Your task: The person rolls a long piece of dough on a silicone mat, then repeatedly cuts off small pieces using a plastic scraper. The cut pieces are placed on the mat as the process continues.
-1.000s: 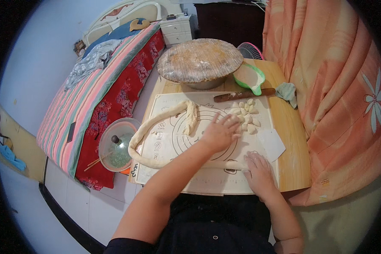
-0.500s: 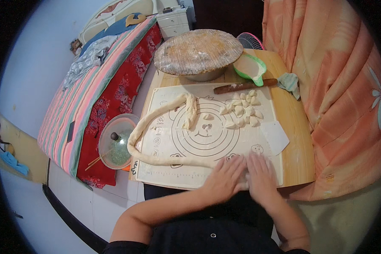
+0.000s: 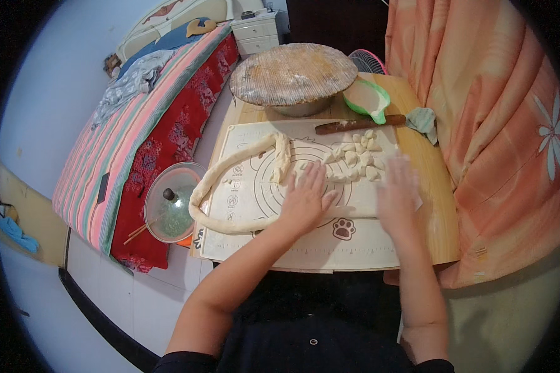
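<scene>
A long rope of dough [image 3: 224, 222] curves round the left side of a printed white kneading mat [image 3: 280, 255] and runs rightward under both hands. My left hand [image 3: 305, 196] lies palm down over the rope, fingers spread, with its fingertips near the mat's middle. Flat and slightly blurred, my right hand [image 3: 398, 198] is over the rope's right end, fingers stretched out. Neither hand grips anything. Several small cut dough pieces [image 3: 359, 149] lie beyond and between the hands. A white dough scraper [image 3: 418, 202] shows only at its edge beside my right hand.
Behind the mat are a wooden rolling pin [image 3: 361, 125], a green-rimmed scoop [image 3: 367, 99] of flour and a large basin under a woven round lid [image 3: 295, 74]. A cloth [image 3: 422, 123] lies by the pin. Left of the table is a lidded bowl [image 3: 175, 205]; an orange curtain [image 3: 491, 155] hangs right.
Both hands have moved forward, away from me, and farther apart. The rope's right part has rolled forward with them and now reaches farther right. My right hand now covers most of the scraper.
</scene>
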`<state>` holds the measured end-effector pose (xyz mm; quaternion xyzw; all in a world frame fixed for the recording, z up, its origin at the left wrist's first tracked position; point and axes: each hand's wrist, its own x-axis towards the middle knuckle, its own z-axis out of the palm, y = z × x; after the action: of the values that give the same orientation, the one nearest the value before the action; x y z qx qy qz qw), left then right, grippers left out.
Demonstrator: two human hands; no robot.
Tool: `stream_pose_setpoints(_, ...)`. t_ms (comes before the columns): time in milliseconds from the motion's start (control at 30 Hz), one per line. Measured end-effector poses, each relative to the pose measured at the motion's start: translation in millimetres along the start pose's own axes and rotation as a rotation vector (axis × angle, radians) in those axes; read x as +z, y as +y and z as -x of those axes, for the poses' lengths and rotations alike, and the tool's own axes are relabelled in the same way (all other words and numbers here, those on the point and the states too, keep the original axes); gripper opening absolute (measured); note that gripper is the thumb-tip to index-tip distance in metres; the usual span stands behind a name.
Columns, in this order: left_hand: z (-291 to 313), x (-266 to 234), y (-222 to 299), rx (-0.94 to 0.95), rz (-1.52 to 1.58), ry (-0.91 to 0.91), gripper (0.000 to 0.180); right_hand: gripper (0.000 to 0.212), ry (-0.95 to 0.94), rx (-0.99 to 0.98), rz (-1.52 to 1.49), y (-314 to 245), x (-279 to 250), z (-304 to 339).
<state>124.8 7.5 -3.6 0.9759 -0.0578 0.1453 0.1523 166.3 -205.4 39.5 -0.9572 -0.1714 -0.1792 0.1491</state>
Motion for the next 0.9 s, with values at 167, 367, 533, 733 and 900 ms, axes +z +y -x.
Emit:
stream_pose_setpoints(167, 65.7, -1.3, 27.9, 0.28, 0.014, -0.152, 0.067, 0.054, -0.427, -0.156, -0.077, -28.8, 17.7, 53.1)
stream_pose_setpoints(367, 74.1, -7.1, 35.7, 0.313, 0.078, -0.186, 0.067, 0.065, -0.547, -0.157, -0.002, -28.6, -13.3, 97.4)
stream_pose_setpoints(533, 15.9, -13.3, 15.5, 0.159, 0.018, -0.08, 0.063, 0.062, -0.237, -0.106, 0.092, -21.1, 14.5, 44.2)
stream_pose_setpoints(733, 47.2, -38.4, -75.4, -0.159, -0.062, 0.053, 0.057, 0.058, -0.3, -0.27, -0.153, -107.3, 45.7, -0.7)
stream_pose_setpoints(900, 135.4, -47.5, -54.9, 0.065, -0.022, -0.105, 0.055, 0.058, -0.54, -0.425, -0.136, -132.4, 34.8, 68.7)
